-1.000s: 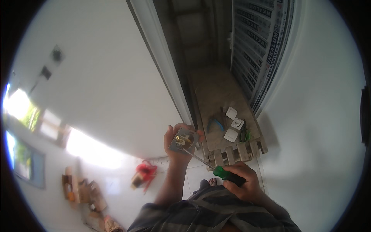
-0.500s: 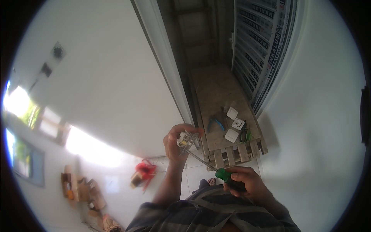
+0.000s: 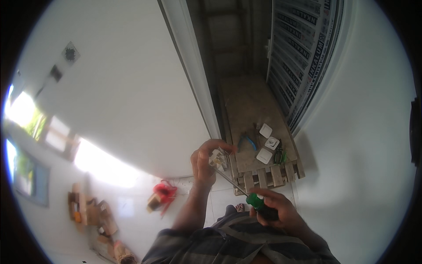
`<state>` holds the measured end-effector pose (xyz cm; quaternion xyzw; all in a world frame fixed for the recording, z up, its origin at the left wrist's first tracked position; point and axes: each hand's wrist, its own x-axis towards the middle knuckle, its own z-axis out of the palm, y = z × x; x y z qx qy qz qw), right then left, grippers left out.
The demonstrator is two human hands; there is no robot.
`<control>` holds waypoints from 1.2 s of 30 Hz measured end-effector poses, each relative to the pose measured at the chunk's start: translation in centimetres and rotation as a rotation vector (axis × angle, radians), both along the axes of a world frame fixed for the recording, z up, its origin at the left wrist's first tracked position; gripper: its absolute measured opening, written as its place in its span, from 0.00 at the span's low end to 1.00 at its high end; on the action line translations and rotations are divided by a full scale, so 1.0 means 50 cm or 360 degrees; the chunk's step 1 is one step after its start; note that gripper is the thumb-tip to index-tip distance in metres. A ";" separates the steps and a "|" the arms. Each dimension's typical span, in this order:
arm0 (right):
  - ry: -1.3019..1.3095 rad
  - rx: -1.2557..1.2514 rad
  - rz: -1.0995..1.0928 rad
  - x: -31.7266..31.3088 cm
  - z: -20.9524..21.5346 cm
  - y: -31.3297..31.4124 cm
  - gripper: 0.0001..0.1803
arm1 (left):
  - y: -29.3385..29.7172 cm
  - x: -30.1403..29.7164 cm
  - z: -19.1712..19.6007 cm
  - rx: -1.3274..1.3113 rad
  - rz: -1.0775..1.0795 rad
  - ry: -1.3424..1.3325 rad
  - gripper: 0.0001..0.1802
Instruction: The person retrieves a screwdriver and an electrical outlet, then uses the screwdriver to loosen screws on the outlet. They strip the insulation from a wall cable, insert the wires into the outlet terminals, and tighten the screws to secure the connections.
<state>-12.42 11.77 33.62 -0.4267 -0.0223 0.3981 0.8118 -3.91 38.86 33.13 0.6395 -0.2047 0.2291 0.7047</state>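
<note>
My left hand (image 3: 205,160) is closed around a small electrical socket or switch insert (image 3: 218,160), white with a metal frame; the fingers partly cover it. In my right hand (image 3: 281,209) is a screwdriver (image 3: 255,200) with a green and dark handle. Its long metal shaft slants up and left to the insert, and the tip is at or behind the left fingers, too small to make out. Beyond the hands, on a wooden bench (image 3: 246,103), are white square cover pieces (image 3: 264,155), blue-handled pliers (image 3: 250,141) and a dark tool with green (image 3: 278,156).
A doorway with a white frame (image 3: 193,61) opens ahead, and a film-wrapped door panel (image 3: 299,53) stands at its right. On the floor at left lie a red bundle (image 3: 164,192) and cardboard boxes (image 3: 90,210). White walls rise on both sides.
My left hand has turned and shifted slightly right, so its fingers now cover more of the insert. The screwdriver stays in my right hand. The whole view has shifted a little.
</note>
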 end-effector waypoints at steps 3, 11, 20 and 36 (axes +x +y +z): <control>0.0122 -0.0205 0.0110 -0.007 0.016 -0.003 0.23 | -0.007 0.000 -0.003 0.0016 -0.0032 0.0046 0.40; -0.1375 -0.0796 -0.0502 -0.014 -0.020 0.025 0.20 | -0.009 0.001 -0.008 -0.0109 -0.0036 0.0083 0.39; -0.1668 -0.1090 -0.0585 -0.027 -0.013 0.022 0.20 | -0.015 -0.002 -0.011 -0.0179 -0.0075 0.0172 0.40; -0.1197 -0.0824 -0.0662 -0.044 -0.009 -0.005 0.22 | -0.037 -0.022 0.009 -0.0331 -0.0277 0.0202 0.34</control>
